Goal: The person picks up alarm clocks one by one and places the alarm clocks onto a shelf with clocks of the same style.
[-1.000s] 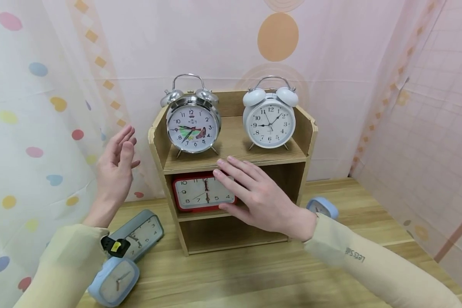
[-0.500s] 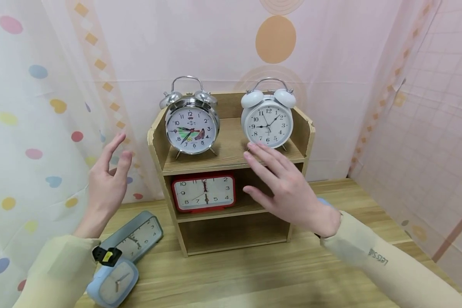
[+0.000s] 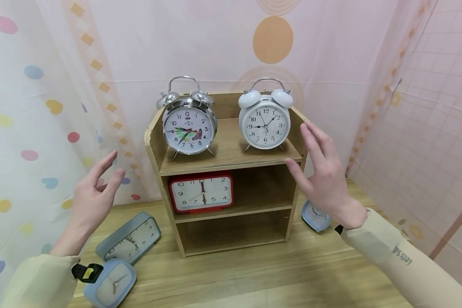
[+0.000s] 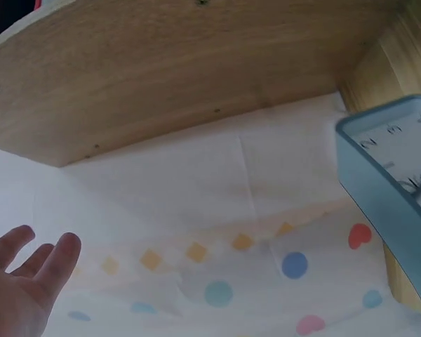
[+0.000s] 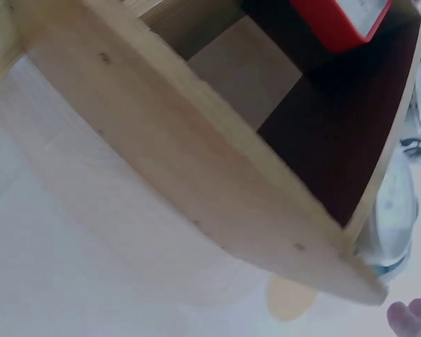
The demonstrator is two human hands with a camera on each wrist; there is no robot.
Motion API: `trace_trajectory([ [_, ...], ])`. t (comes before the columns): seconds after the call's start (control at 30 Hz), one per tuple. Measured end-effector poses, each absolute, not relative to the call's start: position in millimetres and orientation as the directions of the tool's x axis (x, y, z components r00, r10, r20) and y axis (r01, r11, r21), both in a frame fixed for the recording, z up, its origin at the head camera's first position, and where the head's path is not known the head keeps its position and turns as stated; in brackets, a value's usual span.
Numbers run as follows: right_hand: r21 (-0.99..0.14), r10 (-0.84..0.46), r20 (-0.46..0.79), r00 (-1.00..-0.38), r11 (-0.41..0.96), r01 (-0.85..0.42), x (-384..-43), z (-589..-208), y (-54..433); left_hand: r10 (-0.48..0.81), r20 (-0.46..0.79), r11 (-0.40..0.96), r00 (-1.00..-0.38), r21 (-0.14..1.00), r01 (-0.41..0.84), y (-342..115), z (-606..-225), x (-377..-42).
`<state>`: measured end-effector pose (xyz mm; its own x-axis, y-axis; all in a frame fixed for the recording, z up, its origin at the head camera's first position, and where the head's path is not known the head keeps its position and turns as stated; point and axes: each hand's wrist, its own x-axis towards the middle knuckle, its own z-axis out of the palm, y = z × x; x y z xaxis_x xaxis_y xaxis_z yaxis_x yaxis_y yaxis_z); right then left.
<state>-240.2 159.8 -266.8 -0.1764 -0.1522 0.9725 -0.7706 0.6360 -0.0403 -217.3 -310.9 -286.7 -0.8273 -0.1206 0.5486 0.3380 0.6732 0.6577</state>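
Observation:
Both hands are in the air on either side of a small wooden shelf (image 3: 231,214), holding nothing. My left hand (image 3: 91,199) is left of the shelf, fingers loosely extended, above a grey-blue rectangular clock (image 3: 128,239). My right hand (image 3: 325,175) is at the shelf's right side, fingers extended and thumb apart. On the top board stand a silver twin-bell alarm clock (image 3: 189,128) at the left and a white twin-bell alarm clock (image 3: 265,124) at the right. A red rectangular clock (image 3: 202,192) occupies the left part of the middle compartment.
A light-blue clock (image 3: 113,284) lies on the wooden table (image 3: 246,273) at the front left, against the grey-blue one. Another small blue clock (image 3: 315,216) is right of the shelf, under my right hand. A patterned curtain (image 3: 131,55) hangs behind the shelf.
My right hand has moved right, from in front of the shelf's middle to its right side, uncovering the red clock. My left hand has drawn down and left. The clocks on the shelf stay put.

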Motion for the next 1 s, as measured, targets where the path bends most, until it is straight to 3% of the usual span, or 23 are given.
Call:
trace_trajectory([
  [0.13,-0.153,-0.08,0.96,-0.268,0.651,-0.743,-245.7,-267.8,168.8,-0.105,0.544,0.691,-0.832,0.642,0.333,-322.4,-292.9,-215.6],
  [0.3,-0.335,-0.031,0.889,-0.456,0.634,-0.697,-249.8,-270.2,176.0,-0.072,0.48,0.752,-0.874,0.602,0.268,-336.1,-297.8,-212.3],
  [0.53,-0.543,0.001,0.761,-0.649,0.548,-0.637,-255.6,-270.4,181.1,0.022,0.452,0.849,-0.892,0.463,0.256,-340.2,-309.3,-211.0],
  [0.7,-0.599,-0.005,0.715,-0.7,0.513,-0.615,-258.5,-269.4,181.2,0.055,0.46,0.869,-0.886,0.415,0.269,-341.1,-317.8,-210.8],
  [1.0,-0.613,-0.013,0.7,-0.714,0.502,-0.61,-263.6,-269.1,177.3,0.085,0.427,0.891,-0.9,0.371,0.26,-348.9,-327.4,-206.9],
])
